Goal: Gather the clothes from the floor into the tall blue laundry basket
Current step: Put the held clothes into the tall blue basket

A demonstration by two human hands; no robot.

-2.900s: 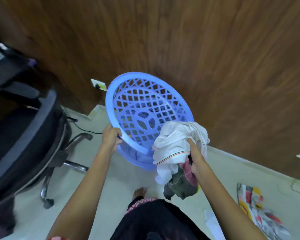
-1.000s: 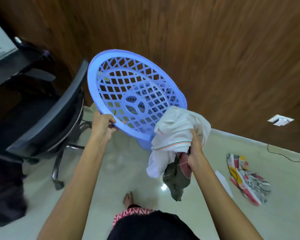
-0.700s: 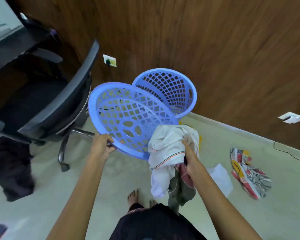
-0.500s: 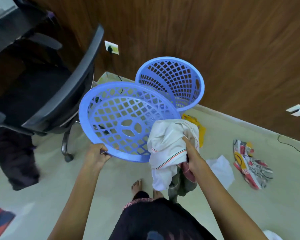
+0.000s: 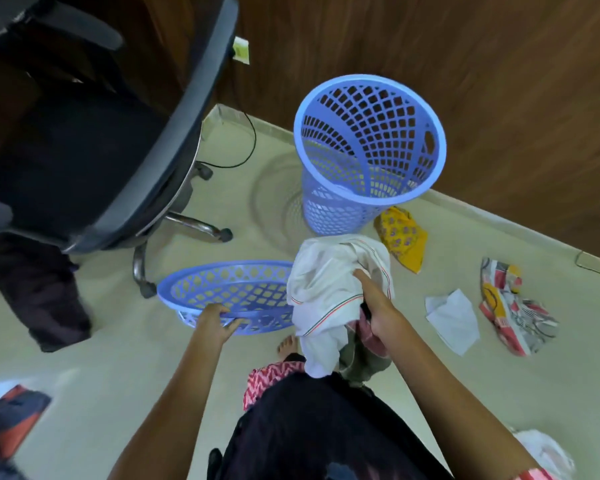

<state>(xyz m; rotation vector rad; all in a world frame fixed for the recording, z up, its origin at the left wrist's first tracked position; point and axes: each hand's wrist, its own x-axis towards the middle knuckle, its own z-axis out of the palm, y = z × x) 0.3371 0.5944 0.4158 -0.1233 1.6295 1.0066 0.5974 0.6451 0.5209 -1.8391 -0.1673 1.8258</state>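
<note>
The tall blue laundry basket [image 5: 368, 157] stands open on the floor by the wooden wall, nothing visible inside. My left hand [image 5: 215, 322] grips the rim of its round blue lattice lid [image 5: 236, 292], held low and nearly flat over the floor. My right hand [image 5: 374, 306] grips a bundle of clothes [image 5: 329, 299]: a white garment with striped trim over darker checked cloth hanging below. On the floor lie a yellow patterned cloth [image 5: 400, 237], a white cloth [image 5: 452, 320] and a red, white and yellow printed cloth [image 5: 513, 310].
A black office chair [image 5: 94, 140] with chrome legs stands at the left, a cable on the floor behind it. Dark cloth [image 5: 39, 296] hangs below the chair. Red and dark fabric [image 5: 11, 414] lies bottom left; a pale cloth [image 5: 541, 452] bottom right.
The lid came off the tall basket in my left hand and has dropped low to the left, near the floor. My right hand still holds the same bundle.
</note>
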